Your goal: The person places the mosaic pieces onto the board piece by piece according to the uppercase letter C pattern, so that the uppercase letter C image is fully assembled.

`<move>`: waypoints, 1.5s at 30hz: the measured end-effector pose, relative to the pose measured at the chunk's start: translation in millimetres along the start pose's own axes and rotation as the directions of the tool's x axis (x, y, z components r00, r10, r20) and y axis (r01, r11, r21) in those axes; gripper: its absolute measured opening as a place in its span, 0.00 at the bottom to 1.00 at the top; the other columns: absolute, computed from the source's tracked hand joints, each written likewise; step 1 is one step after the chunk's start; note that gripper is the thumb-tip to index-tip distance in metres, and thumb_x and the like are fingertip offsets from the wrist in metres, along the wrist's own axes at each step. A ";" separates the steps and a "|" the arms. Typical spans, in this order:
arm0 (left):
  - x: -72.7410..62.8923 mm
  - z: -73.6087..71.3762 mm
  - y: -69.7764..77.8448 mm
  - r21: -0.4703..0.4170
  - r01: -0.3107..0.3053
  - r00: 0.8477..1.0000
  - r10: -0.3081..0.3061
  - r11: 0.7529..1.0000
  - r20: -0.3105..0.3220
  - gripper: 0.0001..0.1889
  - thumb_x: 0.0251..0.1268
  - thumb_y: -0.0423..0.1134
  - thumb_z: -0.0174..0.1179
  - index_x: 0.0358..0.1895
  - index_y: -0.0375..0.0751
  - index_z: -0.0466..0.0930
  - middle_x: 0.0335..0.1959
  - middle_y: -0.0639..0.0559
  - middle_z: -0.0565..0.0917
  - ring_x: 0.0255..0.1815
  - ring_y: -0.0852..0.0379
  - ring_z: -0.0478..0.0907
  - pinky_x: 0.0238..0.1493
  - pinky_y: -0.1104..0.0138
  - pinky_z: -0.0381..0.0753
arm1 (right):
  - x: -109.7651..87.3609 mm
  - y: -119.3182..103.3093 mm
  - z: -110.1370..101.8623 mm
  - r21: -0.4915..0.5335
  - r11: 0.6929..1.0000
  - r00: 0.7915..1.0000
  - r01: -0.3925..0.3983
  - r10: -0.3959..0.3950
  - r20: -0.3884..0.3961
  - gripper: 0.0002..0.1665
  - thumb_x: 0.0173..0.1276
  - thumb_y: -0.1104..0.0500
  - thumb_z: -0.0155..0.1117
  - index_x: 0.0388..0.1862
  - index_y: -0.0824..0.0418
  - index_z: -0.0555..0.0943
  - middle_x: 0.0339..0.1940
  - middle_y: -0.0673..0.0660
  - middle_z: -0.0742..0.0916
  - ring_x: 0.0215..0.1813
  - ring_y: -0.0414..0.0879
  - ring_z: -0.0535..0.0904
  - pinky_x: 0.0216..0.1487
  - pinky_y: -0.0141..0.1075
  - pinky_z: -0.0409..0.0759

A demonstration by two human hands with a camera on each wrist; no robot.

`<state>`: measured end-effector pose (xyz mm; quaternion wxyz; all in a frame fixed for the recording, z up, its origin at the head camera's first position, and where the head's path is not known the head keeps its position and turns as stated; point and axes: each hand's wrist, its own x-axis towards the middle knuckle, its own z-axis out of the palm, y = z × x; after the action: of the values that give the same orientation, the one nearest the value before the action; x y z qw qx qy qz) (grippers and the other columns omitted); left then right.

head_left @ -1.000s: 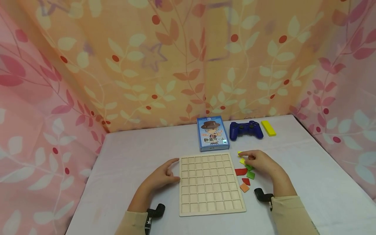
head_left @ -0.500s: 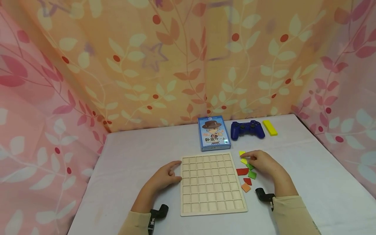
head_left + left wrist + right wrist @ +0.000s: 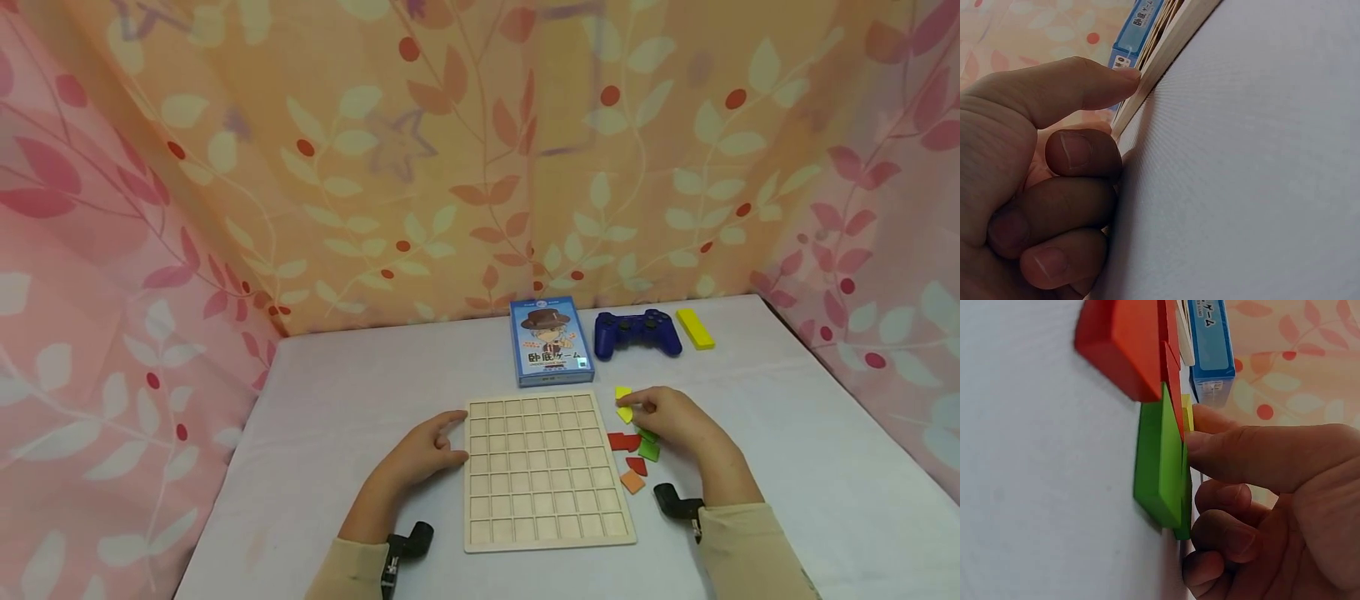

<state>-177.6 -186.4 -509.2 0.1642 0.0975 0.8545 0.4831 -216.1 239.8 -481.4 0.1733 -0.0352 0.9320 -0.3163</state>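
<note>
In the head view, my left hand [image 3: 422,450] has its index finger and thumb touching the left edge of a pale wooden grid board [image 3: 547,471]. Its other fingers are curled, as the left wrist view shows. My right hand [image 3: 671,421] reaches over a small group of coloured tiles right of the board. Its index fingertip touches the yellow tiles [image 3: 624,414]. The thumb lies close to the green tiles [image 3: 1163,469] in the right wrist view, where part of the yellow is hidden. Beside them are red tiles [image 3: 624,442] and an orange square tile [image 3: 632,482].
Behind the board lies a blue game box [image 3: 551,342]. To its right are a dark blue game controller [image 3: 637,333] and a yellow block [image 3: 695,328]. A white cloth covers the table [image 3: 337,375], with patterned curtains [image 3: 360,183] around it.
The head view has shifted slightly. The right index finger has come down the yellow tiles a little, and the upper red piece now shows a stepped outline beside the green. The left hand stays at the board's edge.
</note>
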 end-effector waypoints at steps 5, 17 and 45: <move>1.0 0.1 -0.7 0.003 -0.010 1.000 0.010 1.000 0.006 0.38 0.63 0.38 0.71 0.76 0.42 0.67 0.14 0.58 0.65 0.15 0.62 0.59 0.21 0.68 0.62 | -0.7 1.5 1.2 0.005 1.000 1.000 0.008 -0.008 0.004 0.21 0.68 0.61 0.69 0.60 0.56 0.86 0.49 0.62 0.81 0.48 0.56 0.73 0.54 0.54 0.74; 0.2 -0.1 -0.7 -0.002 -0.017 1.000 0.017 1.000 0.011 0.38 0.63 0.38 0.71 0.77 0.41 0.66 0.14 0.59 0.65 0.15 0.62 0.59 0.21 0.69 0.62 | 1.2 1.1 0.8 -0.021 1.000 1.000 0.021 -0.021 -0.003 0.21 0.66 0.56 0.73 0.57 0.57 0.87 0.50 0.63 0.83 0.48 0.58 0.73 0.56 0.57 0.74; 1.1 0.6 -0.4 0.018 0.001 1.000 -0.001 1.000 0.002 0.38 0.63 0.39 0.71 0.77 0.43 0.67 0.14 0.59 0.66 0.15 0.62 0.60 0.21 0.68 0.62 | -13.9 -27.6 -11.6 -0.061 0.989 0.985 0.131 -0.137 -0.102 0.20 0.66 0.55 0.72 0.56 0.58 0.86 0.59 0.65 0.83 0.59 0.66 0.77 0.60 0.62 0.74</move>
<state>-178.5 -185.8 -510.1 0.1642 0.0989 0.8587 0.4753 -208.3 226.9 -452.1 0.1011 -0.0857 0.9437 -0.3032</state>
